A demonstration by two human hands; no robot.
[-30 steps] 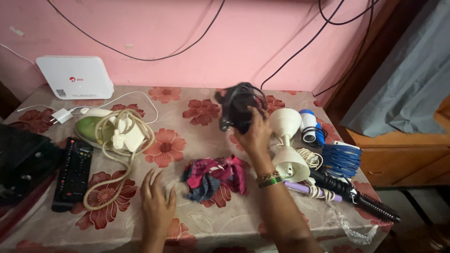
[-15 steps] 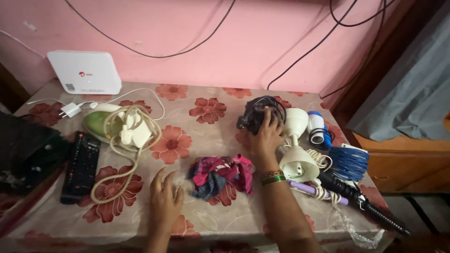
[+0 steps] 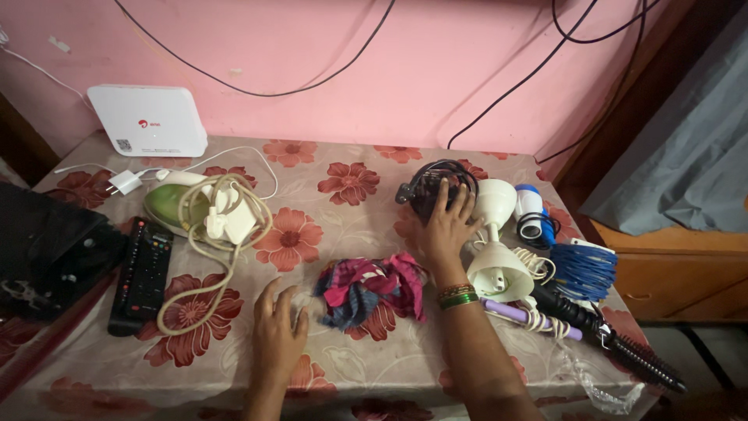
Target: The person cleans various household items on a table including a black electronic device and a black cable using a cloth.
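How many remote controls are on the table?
1. The black remote control lies near the table's left edge, beside the green iron and its coiled cord. Another could be hidden under the dark bag farther left.

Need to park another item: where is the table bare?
Bare cloth lies between the iron and the dark bundle under the right hand, behind the rag. The right side around the lamp is crowded.
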